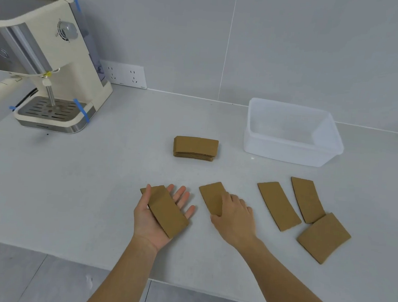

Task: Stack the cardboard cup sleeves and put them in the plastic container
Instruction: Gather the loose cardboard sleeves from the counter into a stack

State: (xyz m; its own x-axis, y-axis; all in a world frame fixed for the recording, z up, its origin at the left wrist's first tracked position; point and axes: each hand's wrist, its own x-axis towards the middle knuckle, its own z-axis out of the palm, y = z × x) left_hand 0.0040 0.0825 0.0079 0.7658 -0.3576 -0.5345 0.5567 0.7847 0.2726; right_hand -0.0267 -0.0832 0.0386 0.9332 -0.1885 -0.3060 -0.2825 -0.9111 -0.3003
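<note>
My left hand (149,218) lies palm up on the counter and holds flat brown cardboard sleeves (166,209), thumb pressed on their left edge. My right hand (234,219) rests palm down on another sleeve (211,196) lying on the counter, fingers over its near end. Three more loose sleeves lie to the right: one (278,206), one (307,200) and one (323,237) overlapping it. A neat stack of sleeves (195,147) sits farther back. The clear plastic container (288,155) stands open and empty at the back right.
A cream espresso machine (57,68) stands at the back left, with a wall socket strip (125,74) beside it. The grey counter (83,189) ends at a front edge near my forearms, with floor below.
</note>
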